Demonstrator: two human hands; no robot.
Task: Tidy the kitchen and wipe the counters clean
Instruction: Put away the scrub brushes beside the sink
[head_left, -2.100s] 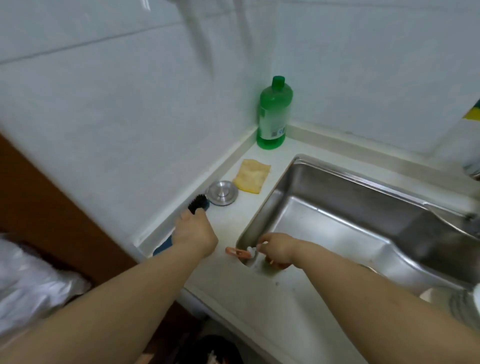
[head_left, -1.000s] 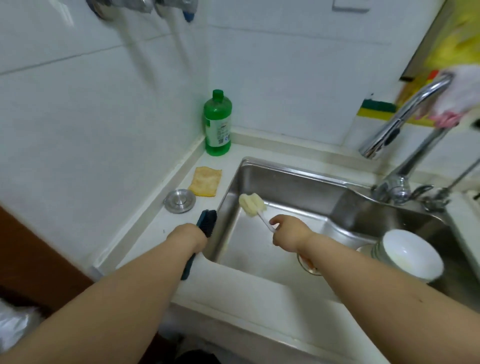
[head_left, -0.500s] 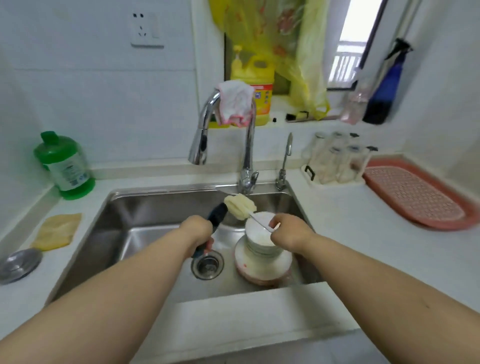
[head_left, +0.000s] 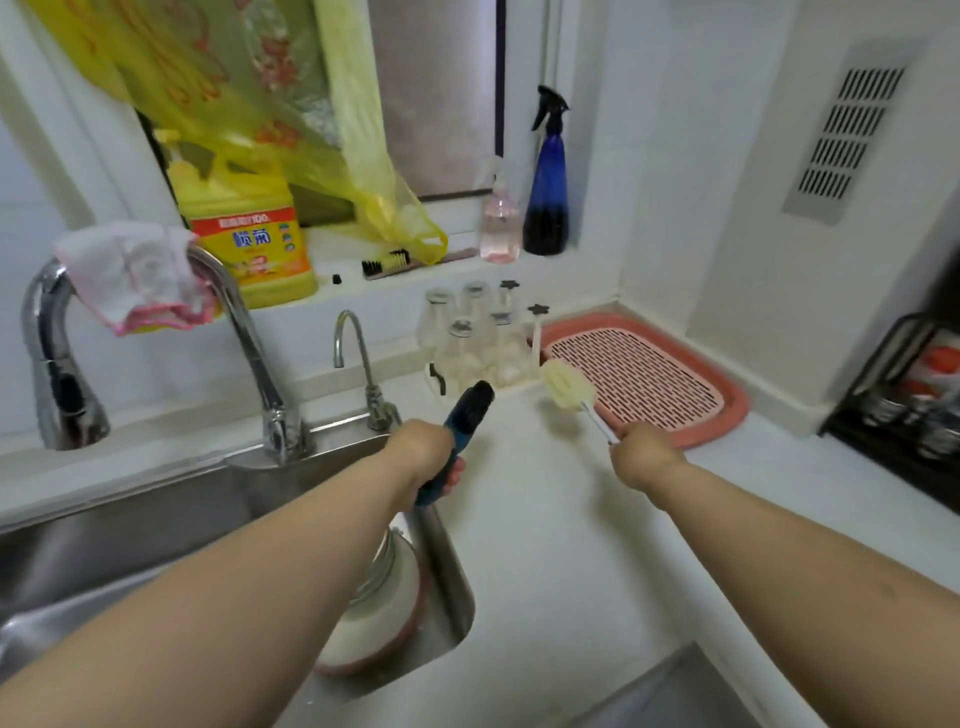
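Carrying two brushes, head view only: left hand (head_left: 423, 447) grips the dark blue scrub brush (head_left: 464, 422), right hand (head_left: 644, 453) grips the thin handle of the sponge brush (head_left: 565, 385), both held over the white counter (head_left: 545, 545) just right of the sink (head_left: 156, 519), near the pink drain tray (head_left: 722, 415). Progress looks early. Dishes (head_left: 384, 613) sit in the sink, brushes not put down, no wiping cloth in either hand. Counter wipe likely not begun.
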